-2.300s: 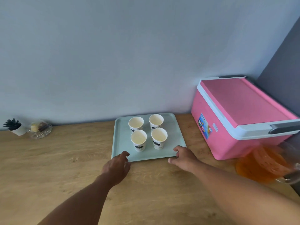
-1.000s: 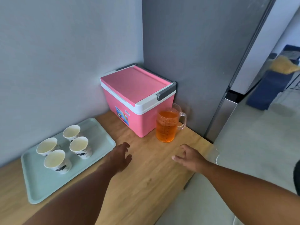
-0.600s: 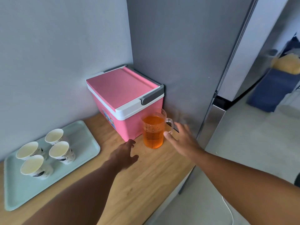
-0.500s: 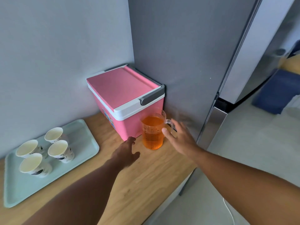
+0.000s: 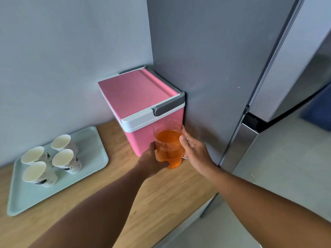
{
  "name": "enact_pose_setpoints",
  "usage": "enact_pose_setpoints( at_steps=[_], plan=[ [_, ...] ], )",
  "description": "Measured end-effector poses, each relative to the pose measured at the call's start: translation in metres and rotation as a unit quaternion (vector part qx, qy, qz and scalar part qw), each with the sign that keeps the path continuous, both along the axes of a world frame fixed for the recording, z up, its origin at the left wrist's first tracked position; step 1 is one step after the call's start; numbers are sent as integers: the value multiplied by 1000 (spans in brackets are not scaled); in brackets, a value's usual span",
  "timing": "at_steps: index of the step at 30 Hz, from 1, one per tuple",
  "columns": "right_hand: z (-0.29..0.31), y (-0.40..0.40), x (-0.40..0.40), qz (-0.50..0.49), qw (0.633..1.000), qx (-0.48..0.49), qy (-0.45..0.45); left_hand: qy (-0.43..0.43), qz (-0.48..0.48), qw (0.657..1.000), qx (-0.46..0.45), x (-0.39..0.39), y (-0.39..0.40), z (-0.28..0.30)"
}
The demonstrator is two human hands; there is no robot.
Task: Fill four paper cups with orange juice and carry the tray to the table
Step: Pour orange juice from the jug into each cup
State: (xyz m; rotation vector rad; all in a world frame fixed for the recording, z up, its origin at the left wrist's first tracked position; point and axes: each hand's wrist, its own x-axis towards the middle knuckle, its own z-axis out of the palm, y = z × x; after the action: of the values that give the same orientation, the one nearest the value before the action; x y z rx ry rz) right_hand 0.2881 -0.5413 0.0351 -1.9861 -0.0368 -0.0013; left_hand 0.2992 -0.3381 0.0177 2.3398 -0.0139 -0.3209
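A clear jug of orange juice (image 5: 169, 148) stands on the wooden counter (image 5: 161, 194) in front of a pink cooler. My left hand (image 5: 152, 162) wraps around the jug's lower left side. My right hand (image 5: 194, 152) is on the jug's right side at its handle, thumb against the glass. To the left, a pale green tray (image 5: 93, 158) holds several white paper cups (image 5: 62, 159), all upright and empty inside.
The pink cooler box (image 5: 138, 97) with a grey latch sits against the wall, just behind the jug. A tall grey fridge (image 5: 223, 68) stands right of the counter's end. The counter's edge drops to a grey floor (image 5: 277, 167) at the right.
Both hands left the tray and moved right to the jug. My left hand has closed around its side; my right hand has reached its handle. The view turned right.
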Motion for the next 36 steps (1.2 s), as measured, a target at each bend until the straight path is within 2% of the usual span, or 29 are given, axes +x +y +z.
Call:
enact_pose_setpoints(
  at_steps=[6, 12, 22, 26, 31, 36],
  plan=[
    [-14, 8, 1, -22, 997, 72, 6, 50, 40, 997, -35, 11, -10, -3],
    [-22, 7, 2, -22, 994, 103, -4, 92, 41, 992, -70, 16, -8, -4],
    [-36, 7, 7, -47, 992, 118, 3, 115, 17, 988, -98, 22, -5, 3],
    [-35, 10, 8, -41, 996, 77, 1, 122, 14, 987, -100, 23, -3, 4],
    [-27, 13, 4, -8, 995, 100, -12, 121, 17, 986, -112, 23, -3, 5],
    [-26, 25, -1, -54, 989, 130, -50, 121, 19, 985, -123, 19, 0, 6]
  ],
)
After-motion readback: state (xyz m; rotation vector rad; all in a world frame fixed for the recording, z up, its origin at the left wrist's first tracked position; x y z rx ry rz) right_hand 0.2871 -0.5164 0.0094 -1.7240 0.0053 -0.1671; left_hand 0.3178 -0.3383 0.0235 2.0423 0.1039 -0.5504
